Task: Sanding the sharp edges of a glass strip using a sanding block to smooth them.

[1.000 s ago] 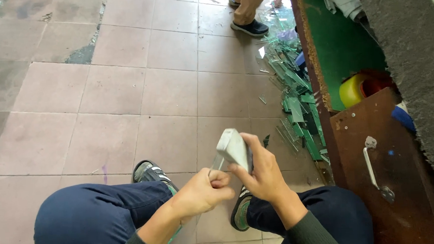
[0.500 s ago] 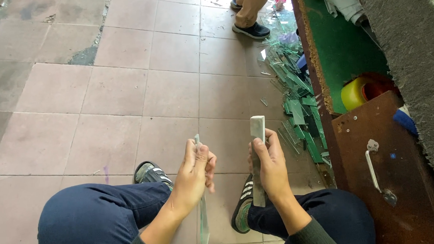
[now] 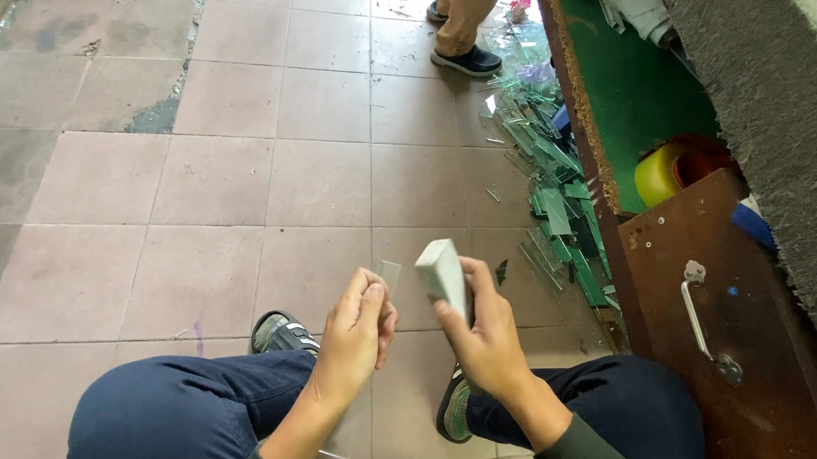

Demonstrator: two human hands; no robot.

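Glass scraps (image 3: 550,180): heaped on the floor beside the green table (image 3: 640,106).
Left hand (image 3: 358,330): fingers pinched on a clear glass strip (image 3: 390,277).
Right hand (image 3: 484,333): closed around a stack of glass pieces (image 3: 443,272), just right of the strip.

Two hands (image 3: 358,330), one glass strip (image 3: 390,275), one grey block (image 3: 442,272) (three shoes (image 3: 283,333) visible).

Open tiled floor (image 3: 238,182) from 9 to 12 o'clock of the hands: free room, nothing standing there. Rt side blocked: green glass offcuts (image 3: 556,203) heaped at 1–2 o'clock, just beside the brown wooden panel (image 3: 712,335) w/ metal handle (image 3: 702,321) at 3 o'clock. Another person's shoes (image 3: 465,59) stand at 12, well apart. Below, at 6, own knees (image 3: 185,418) close in; narrow gap btw them.
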